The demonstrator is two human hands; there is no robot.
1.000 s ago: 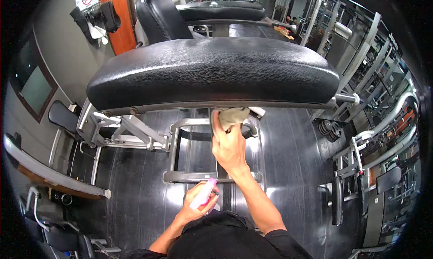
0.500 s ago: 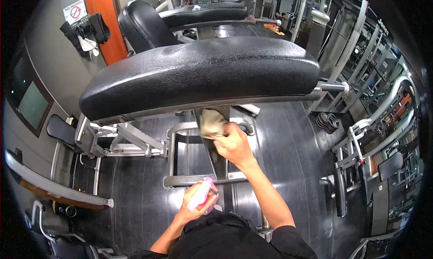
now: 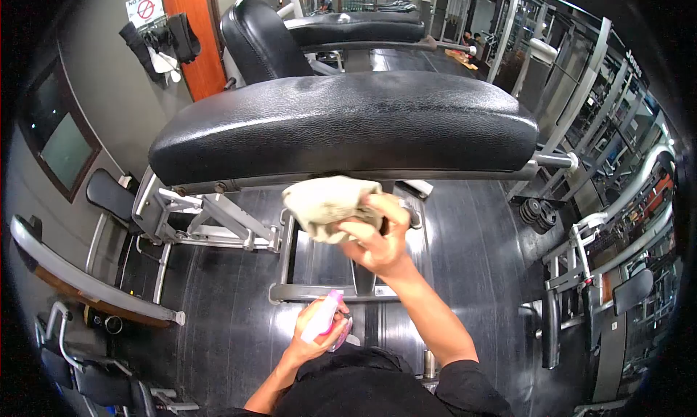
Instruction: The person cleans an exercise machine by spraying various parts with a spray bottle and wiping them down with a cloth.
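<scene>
In my right hand [image 3: 377, 243] is a bunched beige cloth [image 3: 330, 205], gripped by the fingers just below the lower edge of a long black padded bench cushion [image 3: 341, 130]. The cloth overlaps the metal rail under the padding in this view. Lower down and to the left, my left hand [image 3: 314, 333] is wrapped round a spray bottle [image 3: 324, 317] with a pink and white top. The bottle is close to my body, its lower part mostly hidden by the fingers. Beneath the cushion stands the bench's grey metal frame [image 3: 334, 293].
Another black padded bench [image 3: 265, 43] stands behind. On the left are a grey machine frame [image 3: 210, 217] and dark cloths [image 3: 185, 38] hung on the wall. Weight plates [image 3: 538, 213] lie on the dark floor [image 3: 472, 272] to the right, near more machines. People are far back.
My right hand has lifted the cloth off the upright post, and it now spreads wider and further left. The view has shifted slightly; my left hand keeps the bottle in about the same place.
</scene>
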